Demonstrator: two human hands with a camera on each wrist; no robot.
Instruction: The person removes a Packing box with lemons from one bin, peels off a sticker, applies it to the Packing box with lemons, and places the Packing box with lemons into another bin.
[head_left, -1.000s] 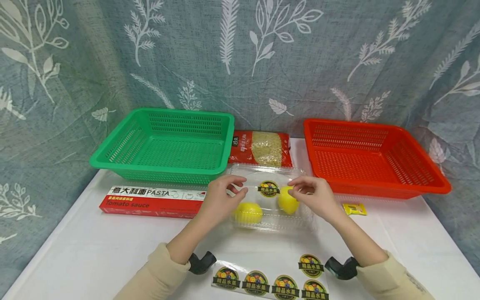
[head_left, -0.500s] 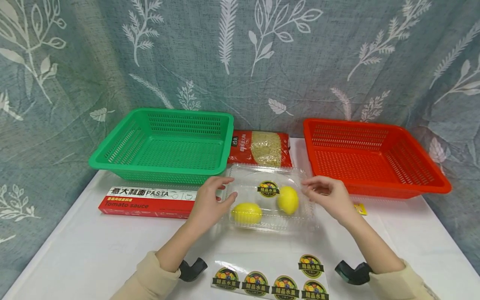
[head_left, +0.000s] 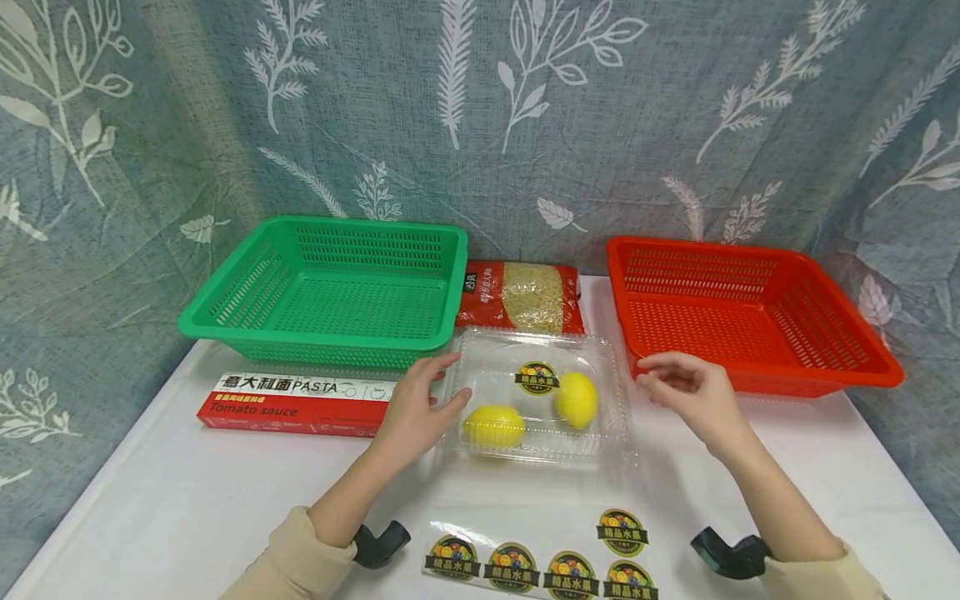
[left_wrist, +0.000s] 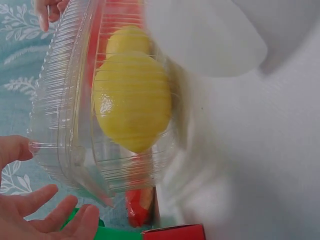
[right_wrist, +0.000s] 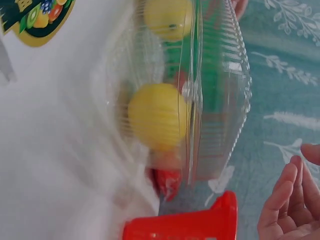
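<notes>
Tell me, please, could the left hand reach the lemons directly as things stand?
Probably not: the clear clamshell box looks closed over both lemons, its lid sealed with a sticker. The left hand only rests beside the box.

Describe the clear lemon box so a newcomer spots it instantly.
On the white table, look between the green basket and the red basket, just in front of the pasta bag. The clear plastic clamshell there is the only see-through container, holding two lemons under a round fruit sticker.
</notes>
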